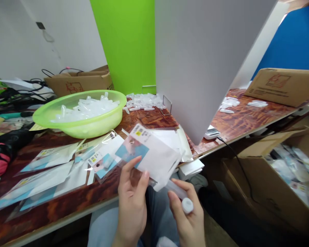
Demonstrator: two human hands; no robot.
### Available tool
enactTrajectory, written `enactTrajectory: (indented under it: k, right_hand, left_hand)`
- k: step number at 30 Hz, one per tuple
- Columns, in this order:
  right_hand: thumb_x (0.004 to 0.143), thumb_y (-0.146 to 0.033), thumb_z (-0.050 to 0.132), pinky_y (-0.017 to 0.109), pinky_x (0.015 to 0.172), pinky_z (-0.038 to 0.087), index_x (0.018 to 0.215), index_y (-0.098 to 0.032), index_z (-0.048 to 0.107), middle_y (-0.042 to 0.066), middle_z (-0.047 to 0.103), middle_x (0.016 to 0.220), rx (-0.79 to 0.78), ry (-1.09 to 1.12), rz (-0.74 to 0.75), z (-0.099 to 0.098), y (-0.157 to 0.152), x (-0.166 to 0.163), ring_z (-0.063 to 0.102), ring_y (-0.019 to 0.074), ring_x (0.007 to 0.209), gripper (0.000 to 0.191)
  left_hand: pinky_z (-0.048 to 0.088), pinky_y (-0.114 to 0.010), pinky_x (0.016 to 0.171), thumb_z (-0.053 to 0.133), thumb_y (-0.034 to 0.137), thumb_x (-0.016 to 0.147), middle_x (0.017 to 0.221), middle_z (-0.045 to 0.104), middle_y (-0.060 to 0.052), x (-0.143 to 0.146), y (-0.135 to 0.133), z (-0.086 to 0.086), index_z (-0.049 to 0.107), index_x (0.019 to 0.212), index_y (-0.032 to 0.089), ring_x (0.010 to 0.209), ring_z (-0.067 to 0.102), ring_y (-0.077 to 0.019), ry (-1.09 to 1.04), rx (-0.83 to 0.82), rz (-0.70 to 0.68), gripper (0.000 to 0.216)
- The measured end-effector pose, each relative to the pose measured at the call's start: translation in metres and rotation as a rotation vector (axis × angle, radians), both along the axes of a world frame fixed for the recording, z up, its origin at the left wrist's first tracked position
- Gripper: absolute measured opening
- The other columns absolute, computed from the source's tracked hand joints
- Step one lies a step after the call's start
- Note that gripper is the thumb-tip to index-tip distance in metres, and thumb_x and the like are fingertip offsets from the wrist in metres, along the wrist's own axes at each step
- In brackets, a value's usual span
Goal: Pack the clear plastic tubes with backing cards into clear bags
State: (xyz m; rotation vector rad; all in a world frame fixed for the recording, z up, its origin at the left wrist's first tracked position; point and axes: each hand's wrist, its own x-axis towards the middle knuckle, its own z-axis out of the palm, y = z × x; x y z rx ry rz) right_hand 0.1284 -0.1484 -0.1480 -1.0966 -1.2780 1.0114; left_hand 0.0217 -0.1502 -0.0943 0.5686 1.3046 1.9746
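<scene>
My left hand (133, 197) pinches a white card packet (158, 156) between thumb and fingers. The packet has a blue and pink picture and a small yellow mark, and tilts above the table edge. Closed around a translucent plastic tube (177, 189) with a white round end is my right hand (187, 209). The tube's far end meets the packet's lower edge; I cannot tell whether it is inside. Similar flat packets (50, 175) lie overlapping on the table to the left, one (106, 159) close to my left hand.
A green basin (92, 123) full of white translucent tubes stands at the back left. More tubes (144, 101) lie loose beside it. A grey partition (195, 61) rises on the right. An open carton (249, 178) of packets sits lower right, near a black cable (237, 157).
</scene>
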Motion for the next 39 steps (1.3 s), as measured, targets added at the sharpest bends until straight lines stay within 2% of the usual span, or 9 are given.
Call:
enactTrajectory:
  k: [4,10,16,21,24,27,30,33,39]
  right_hand:
    - [0.087,-0.042,0.059,0.025,0.061,0.048,0.102,-0.024,0.049,0.001,0.055,0.085,-0.023,0.074,-0.109,0.007,-0.011,-0.011,0.056,0.0130,0.066,0.025]
    - [0.087,-0.038,0.062,0.022,0.063,0.046,0.095,-0.026,0.053,-0.002,0.050,0.080,0.085,0.025,-0.155,0.008,-0.011,-0.011,0.053,0.0107,0.066,0.017]
    - [0.080,-0.030,0.070,0.023,0.059,0.051,0.091,-0.024,0.068,0.000,0.065,0.074,0.136,0.057,0.053,-0.003,-0.001,0.003,0.062,0.0141,0.064,0.013]
    - [0.086,-0.040,0.061,0.021,0.041,0.045,0.111,-0.028,0.071,0.004,0.070,0.082,-0.044,0.185,0.444,-0.007,0.007,0.015,0.056,0.0113,0.049,0.029]
    - [0.085,-0.039,0.063,0.028,0.061,0.057,0.109,-0.030,0.073,0.006,0.072,0.096,-0.011,0.099,0.421,-0.004,0.009,0.013,0.068,0.0178,0.070,0.027]
    - [0.083,-0.039,0.067,0.035,0.091,0.054,0.106,-0.034,0.074,0.006,0.069,0.113,0.054,0.056,0.386,0.003,0.012,0.003,0.066,0.0241,0.104,0.025]
    - [0.080,-0.043,0.068,0.035,0.088,0.056,0.103,-0.032,0.075,0.007,0.067,0.119,0.048,0.112,0.354,0.012,0.015,-0.010,0.064,0.0254,0.109,0.026]
    - [0.072,-0.041,0.076,0.035,0.084,0.057,0.094,-0.028,0.078,0.008,0.071,0.108,-0.023,0.088,0.300,0.017,0.017,-0.020,0.066,0.0264,0.101,0.025]
    - [0.068,-0.037,0.079,0.028,0.060,0.057,0.082,-0.020,0.076,0.003,0.073,0.072,-0.260,0.153,0.349,0.020,0.022,-0.030,0.068,0.0194,0.066,0.022]
  left_hand:
    - [0.047,-0.013,0.075,0.079,0.035,0.070,0.095,0.069,0.000,-0.001,-0.003,-0.004,0.070,0.102,0.025,0.084,0.061,-0.0091,-0.091,-0.090,-0.182,0.035]
    - [0.051,-0.020,0.082,0.085,0.028,0.062,0.111,0.070,-0.003,0.001,-0.003,-0.005,0.067,0.112,0.026,0.101,0.065,-0.0174,-0.154,-0.057,-0.141,0.053]
    - [0.055,-0.021,0.073,0.082,0.027,0.066,0.110,0.070,-0.005,0.003,-0.010,-0.009,0.063,0.120,0.027,0.089,0.069,-0.0182,-0.102,-0.054,-0.290,0.057]
    - [0.052,-0.021,0.085,0.080,0.018,0.069,0.125,0.065,-0.002,0.001,-0.012,-0.006,0.025,0.144,0.045,0.104,0.066,-0.0153,-0.230,0.073,-0.250,0.097]
    - [0.053,-0.023,0.085,0.082,0.016,0.067,0.125,0.065,-0.003,0.002,-0.014,-0.007,0.012,0.145,0.047,0.103,0.067,-0.0166,-0.251,0.095,-0.245,0.109]
    - [0.054,-0.024,0.083,0.082,0.022,0.067,0.123,0.065,-0.006,0.004,-0.018,-0.013,0.009,0.146,0.046,0.098,0.068,-0.0179,-0.226,0.062,-0.308,0.110]
    - [0.054,-0.023,0.080,0.080,0.030,0.071,0.131,0.060,-0.006,0.005,-0.023,-0.017,0.006,0.146,0.048,0.098,0.068,-0.0169,-0.151,0.007,-0.337,0.107]
    - [0.051,-0.025,0.087,0.074,0.043,0.075,0.134,0.057,-0.006,0.007,-0.030,-0.019,0.012,0.148,0.044,0.111,0.062,-0.0191,-0.112,-0.040,-0.271,0.096]
    - [0.041,-0.026,0.101,0.063,0.057,0.078,0.131,0.061,-0.004,0.014,-0.041,-0.020,0.052,0.135,0.030,0.120,0.055,-0.0227,0.122,-0.215,-0.047,0.064]
